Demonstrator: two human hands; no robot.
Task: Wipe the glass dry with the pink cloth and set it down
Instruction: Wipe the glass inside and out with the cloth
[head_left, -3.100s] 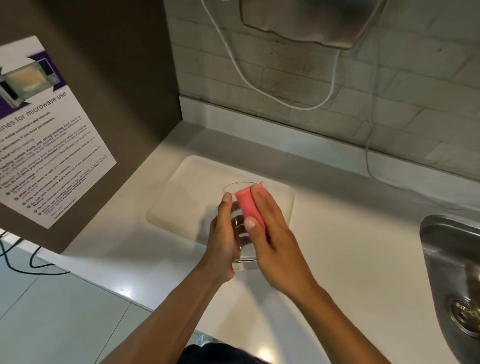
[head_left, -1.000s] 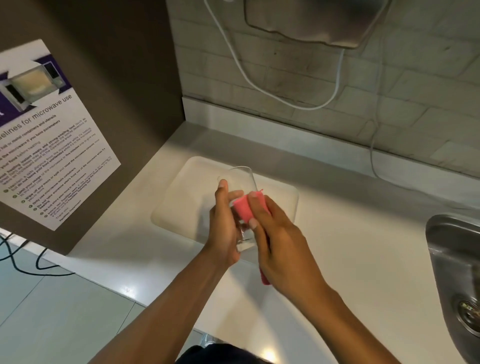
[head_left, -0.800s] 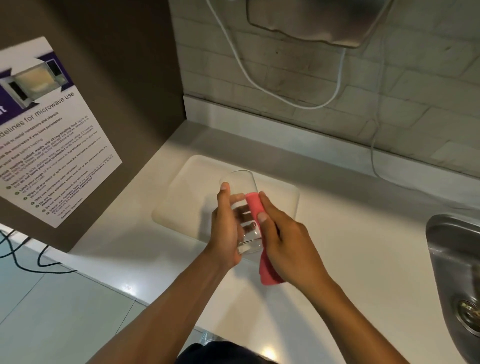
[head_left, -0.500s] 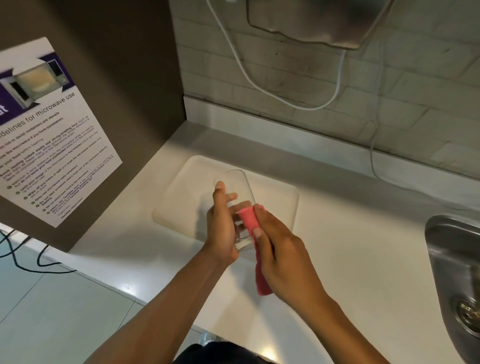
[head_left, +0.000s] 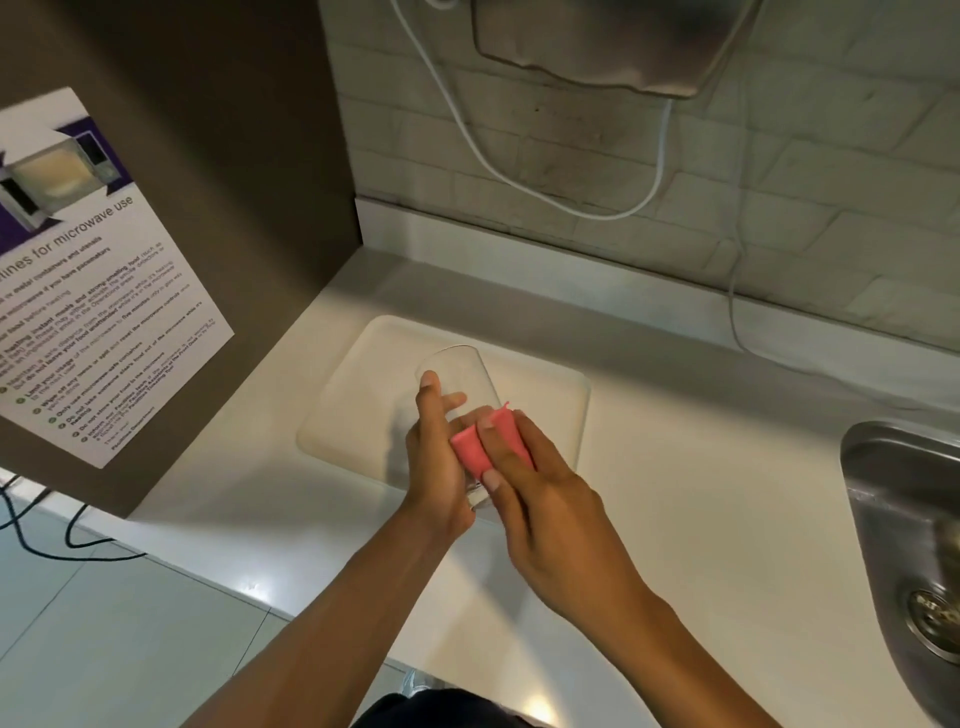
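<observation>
Drinking glass (head_left: 457, 387) raised above the white mat (head_left: 358, 415) — clasped in the left hand (head_left: 434, 467) for steadiness — right hand (head_left: 545, 499) clamped on the folded pink cloth (head_left: 475, 444), pressed against its wall for drying.

Two bare forearms reach in from the near edge, with no sleeve, watch or band visible on either. The left hand (head_left: 434, 457) and right hand (head_left: 545, 504) wear no rings or gloves, and the fingernails are short and plain. A patch of dark clothing (head_left: 447, 709) shows at the near edge between the arms.
</observation>
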